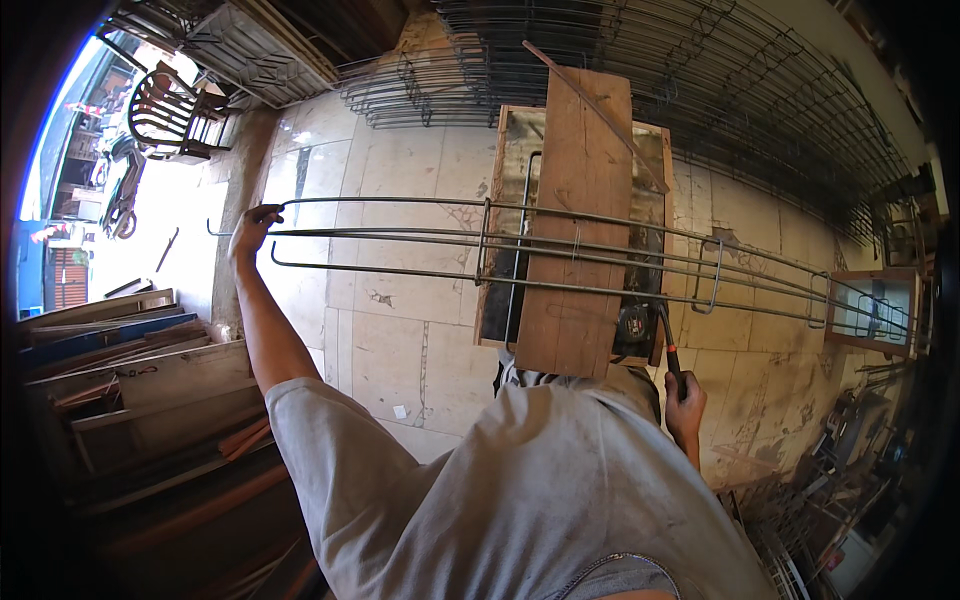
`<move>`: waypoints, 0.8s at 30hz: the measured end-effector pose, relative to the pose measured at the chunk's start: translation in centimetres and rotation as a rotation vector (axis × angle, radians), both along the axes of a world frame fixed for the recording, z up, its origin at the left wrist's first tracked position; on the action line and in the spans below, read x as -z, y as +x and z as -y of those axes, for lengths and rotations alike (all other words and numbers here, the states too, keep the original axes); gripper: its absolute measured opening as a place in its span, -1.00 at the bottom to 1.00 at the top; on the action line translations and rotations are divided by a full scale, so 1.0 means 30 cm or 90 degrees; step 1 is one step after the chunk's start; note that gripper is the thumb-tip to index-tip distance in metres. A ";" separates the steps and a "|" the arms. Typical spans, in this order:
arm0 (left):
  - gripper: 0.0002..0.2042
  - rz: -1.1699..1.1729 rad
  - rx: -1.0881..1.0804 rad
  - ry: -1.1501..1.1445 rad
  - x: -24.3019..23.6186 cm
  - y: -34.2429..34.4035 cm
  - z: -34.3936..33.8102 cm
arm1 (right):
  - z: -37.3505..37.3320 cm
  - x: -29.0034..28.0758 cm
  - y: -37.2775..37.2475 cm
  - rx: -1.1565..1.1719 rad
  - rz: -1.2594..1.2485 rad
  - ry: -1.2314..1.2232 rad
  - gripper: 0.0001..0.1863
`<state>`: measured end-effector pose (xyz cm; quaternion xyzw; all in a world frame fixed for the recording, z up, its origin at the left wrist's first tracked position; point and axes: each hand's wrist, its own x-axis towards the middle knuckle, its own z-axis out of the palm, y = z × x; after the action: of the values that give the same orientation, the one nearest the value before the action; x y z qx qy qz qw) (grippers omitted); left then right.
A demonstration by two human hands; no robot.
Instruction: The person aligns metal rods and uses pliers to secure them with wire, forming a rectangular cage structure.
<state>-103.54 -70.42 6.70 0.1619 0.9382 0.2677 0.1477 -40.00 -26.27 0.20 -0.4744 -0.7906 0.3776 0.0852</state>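
Grey fabric of the operator's shirt lies nearest the camera. Just beyond it, to the right, the right hand has its fingers wrapped around the dark handle of a slim hand tool. The tool's tip points away from the operator, close to the nearest rod of the steel frame; contact cannot be confirmed.

Directly ahead, a wooden plank lies over a wood-edged support, with a tape measure at its near right corner. The steel frame crosses above the plank from left to right: long parallel rods with rectangular loops set across them. At the far left, the fingers of the left hand are curled around the rod ends; which rods they enclose cannot be told. The right end extends over a wood-framed box.

Handling: the assembly is judged moderately heavy and awkward because of its length. Each rod is likely stiff over short spans but springy along the full run. Breakage is improbable; loose loops may slide. Take hold of paired rods just beside a loop, near the plank, for balance. Keep palms clear of the hooked ends at left.

Farther off, similar steel frames are stacked.
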 end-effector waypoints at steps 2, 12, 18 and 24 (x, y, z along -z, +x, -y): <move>-0.78 0.001 0.003 0.033 0.050 -0.026 0.034 | -0.008 0.017 -0.027 0.000 -0.012 0.004 -0.71; -0.78 -0.015 -0.015 0.077 0.128 -0.030 0.051 | -0.099 0.088 -0.166 -0.102 0.012 0.139 -0.67; -0.74 -0.103 -0.019 -0.009 0.037 -0.031 0.023 | -0.132 0.154 -0.234 -0.103 -0.001 0.171 -0.76; -0.68 -0.336 -0.151 0.184 -0.231 0.153 -0.158 | -0.157 0.238 -0.201 -0.157 -0.005 0.229 -0.74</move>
<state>-98.94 -65.70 13.64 0.1350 0.9087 0.3623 -0.1576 -46.02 -21.56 -6.94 -0.3495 -0.8971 0.2399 0.1243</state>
